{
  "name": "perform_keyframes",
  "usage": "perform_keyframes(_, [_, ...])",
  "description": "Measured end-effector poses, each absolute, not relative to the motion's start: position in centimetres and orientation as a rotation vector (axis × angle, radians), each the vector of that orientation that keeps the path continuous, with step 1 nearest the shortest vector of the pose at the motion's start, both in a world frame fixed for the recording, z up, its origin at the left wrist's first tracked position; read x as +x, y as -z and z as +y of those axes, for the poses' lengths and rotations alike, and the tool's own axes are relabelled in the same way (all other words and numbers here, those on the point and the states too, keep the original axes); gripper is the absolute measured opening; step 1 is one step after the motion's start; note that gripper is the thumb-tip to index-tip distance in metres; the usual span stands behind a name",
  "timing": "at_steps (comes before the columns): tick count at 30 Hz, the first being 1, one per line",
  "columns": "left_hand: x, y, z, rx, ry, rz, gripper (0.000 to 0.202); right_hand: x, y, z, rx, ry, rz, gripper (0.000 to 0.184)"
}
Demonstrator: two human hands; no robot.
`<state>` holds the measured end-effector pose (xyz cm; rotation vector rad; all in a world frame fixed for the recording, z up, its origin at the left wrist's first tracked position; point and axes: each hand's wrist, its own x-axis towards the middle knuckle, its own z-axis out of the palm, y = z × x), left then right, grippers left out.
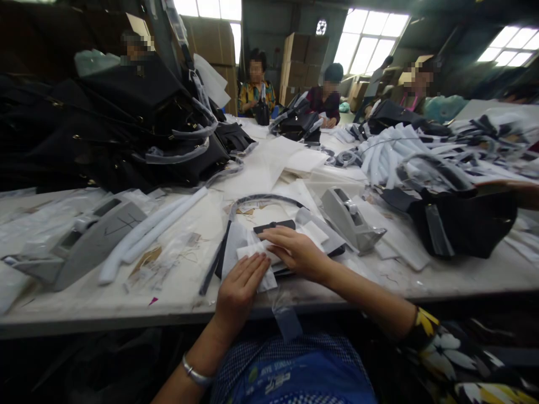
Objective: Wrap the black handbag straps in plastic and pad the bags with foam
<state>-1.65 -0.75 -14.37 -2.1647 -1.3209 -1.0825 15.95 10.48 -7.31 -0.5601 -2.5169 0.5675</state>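
A black handbag (274, 226) lies flat before me at the table's front edge, its handle (269, 197) in clear wrap and arching away from me. White sheets of wrapping paper (231, 241) cover much of it. My left hand (241, 287) rests with fingers stretched out on a folded white sheet (266, 282). From the right, my right hand (297, 252) reaches over the same paper, fingers extended beside the bag's black flap. Neither hand is wrapped round anything I can see. A clear plastic strip (288, 321) hangs over the table edge below the bag.
Grey tape dispensers stand on the left (90, 241) and right (349, 219). White foam tubes (155, 227) lie at left. Black bags are piled at far left (138, 123); another bag (467, 219) sits at right. White sheets (290, 157) cover the middle. Several co-workers sit across the table.
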Motion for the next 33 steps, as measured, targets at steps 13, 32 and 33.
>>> perform_keyframes(13, [-2.5, 13.7, -1.2, -2.385, 0.953, -1.339, 0.06, 22.6, 16.2, 1.4, -0.397, -0.139, -2.543, 0.048])
perform_keyframes(32, [-2.8, 14.6, -1.1, -2.333, 0.91, -1.296, 0.054, 19.2, 11.2, -2.6, -0.285, -0.395, -2.249, 0.037])
perform_keyframes(33, [-2.8, 14.5, -1.2, -2.328, 0.904, -1.293, 0.051, 19.3, 10.2, -1.8, -0.292, -0.408, -2.252, 0.038])
